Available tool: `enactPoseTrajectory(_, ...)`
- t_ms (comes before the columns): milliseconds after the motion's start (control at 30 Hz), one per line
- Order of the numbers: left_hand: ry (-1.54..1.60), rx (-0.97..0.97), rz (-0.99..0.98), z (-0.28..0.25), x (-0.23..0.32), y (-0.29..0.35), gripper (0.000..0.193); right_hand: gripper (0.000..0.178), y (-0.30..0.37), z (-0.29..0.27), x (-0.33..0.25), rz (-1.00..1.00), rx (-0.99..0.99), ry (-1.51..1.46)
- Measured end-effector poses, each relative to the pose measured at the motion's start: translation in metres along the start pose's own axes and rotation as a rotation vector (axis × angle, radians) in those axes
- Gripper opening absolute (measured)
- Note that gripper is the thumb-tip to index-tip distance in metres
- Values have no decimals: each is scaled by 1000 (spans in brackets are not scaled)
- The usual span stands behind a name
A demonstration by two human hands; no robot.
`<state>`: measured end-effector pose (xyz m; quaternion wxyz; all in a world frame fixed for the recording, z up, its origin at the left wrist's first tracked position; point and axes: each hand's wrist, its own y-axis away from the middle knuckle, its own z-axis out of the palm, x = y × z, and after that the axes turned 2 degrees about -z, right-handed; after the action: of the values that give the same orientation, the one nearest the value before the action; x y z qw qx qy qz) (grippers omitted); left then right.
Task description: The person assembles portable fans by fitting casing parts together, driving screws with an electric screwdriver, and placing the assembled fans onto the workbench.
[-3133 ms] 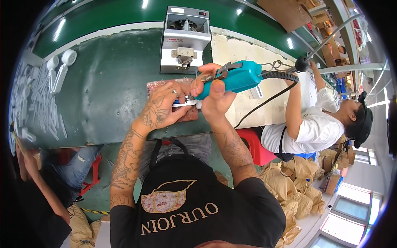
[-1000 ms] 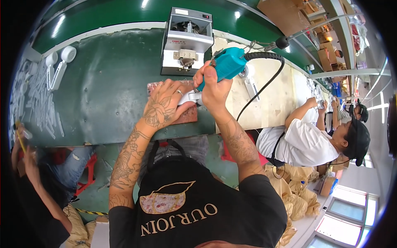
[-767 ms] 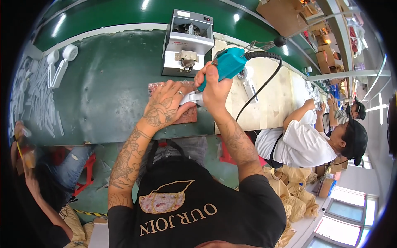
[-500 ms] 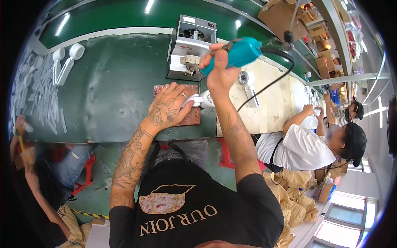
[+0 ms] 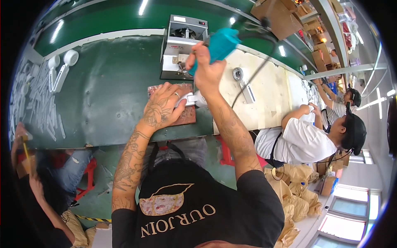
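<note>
My right hand (image 5: 209,70) grips a teal electric screwdriver (image 5: 223,43). Its body tilts up to the right, and its lower end is close to the front of a grey box-shaped screw feeder (image 5: 171,68). The bit's tip is too blurred to make out. My left hand (image 5: 162,106) holds a white handheld fan (image 5: 190,99) down on a reddish-brown pad (image 5: 185,117), its thumb and fingers on either side of the handle. Behind my right wrist, the round head of that fan is partly hidden.
Another white fan (image 5: 244,84) lies on the pale sheet to the right. Two fans (image 5: 65,70) and a pile of white plastic parts (image 5: 39,103) are at left. The screwdriver's cord (image 5: 258,68) hangs over the bench. People sit on both sides, one in a white shirt (image 5: 306,140).
My right hand has drawn the screwdriver slightly left, and the tool stands more upright now. The left hand keeps the fan on the pad. The whole view has shifted a little.
</note>
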<state>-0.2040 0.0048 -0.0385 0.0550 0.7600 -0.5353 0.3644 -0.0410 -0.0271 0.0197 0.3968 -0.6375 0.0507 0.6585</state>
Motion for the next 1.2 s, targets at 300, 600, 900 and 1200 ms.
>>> enactPoseTrajectory(300, 64, -3, 17, -7, 5, -6, 33, 39, 57, -34, -34, 75, 24, -37)
enactPoseTrajectory(600, 57, -1, 23, -3, 5, -5, 34, 50, 64, -35, -27, 78, 21, 42)
enactPoseTrajectory(900, 19, -18, 24, -5, 10, -8, 31, 45, 71, -37, -9, 82, 53, -55)
enactPoseTrajectory(1200, 12, -18, 75, -15, 3, -5, 34, 43, 73, -28, -5, 91, 41, 41)
